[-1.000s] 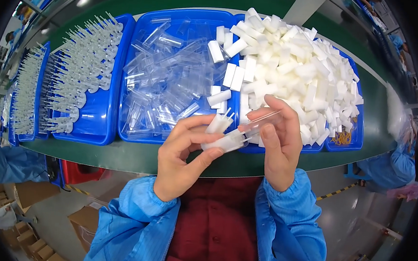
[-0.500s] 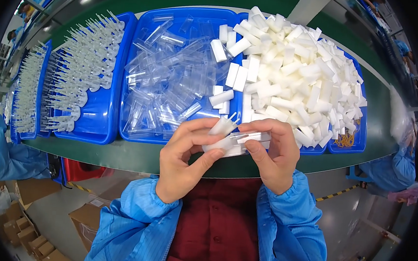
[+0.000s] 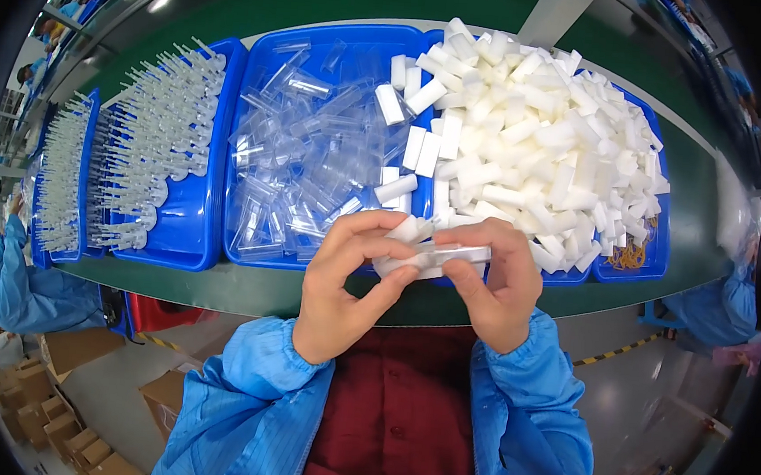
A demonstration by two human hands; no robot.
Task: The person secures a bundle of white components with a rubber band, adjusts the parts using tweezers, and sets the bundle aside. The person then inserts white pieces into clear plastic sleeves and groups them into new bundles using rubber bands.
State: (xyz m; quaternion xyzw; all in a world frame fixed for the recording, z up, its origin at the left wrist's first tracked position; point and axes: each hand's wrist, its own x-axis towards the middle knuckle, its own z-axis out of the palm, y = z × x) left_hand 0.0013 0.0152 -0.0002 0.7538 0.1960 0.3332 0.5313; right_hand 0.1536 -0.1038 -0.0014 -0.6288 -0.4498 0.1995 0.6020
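In front of the blue trays, my left hand [image 3: 342, 283] pinches pale white plastic pieces [image 3: 409, 229] between thumb and fingers. They resemble the stemmed parts in the left trays. My right hand [image 3: 499, 285] grips the right end of a clear plastic sleeve [image 3: 457, 259], thumb below and fingers above. The sleeve's left end meets the lower white piece at my left fingertips; how far one sits inside the other cannot be made out. Just beyond my hands are a tray of loose clear sleeves [image 3: 316, 145] and a high heap of white foam blocks [image 3: 528, 142].
Two blue trays at the left hold dense rows of white stemmed parts [image 3: 163, 125]. Tan rubber bands [image 3: 628, 255] lie in a blue tray at the right. Everything stands on a green table [image 3: 261, 304]. Cardboard boxes [image 3: 59, 418] and a co-worker's blue sleeve [image 3: 50, 289] are off left.
The clear sleeve and the lower white piece now line up more closely, and the upper piece's stems have tilted. The whole view has shifted slightly; both hands keep their hold.
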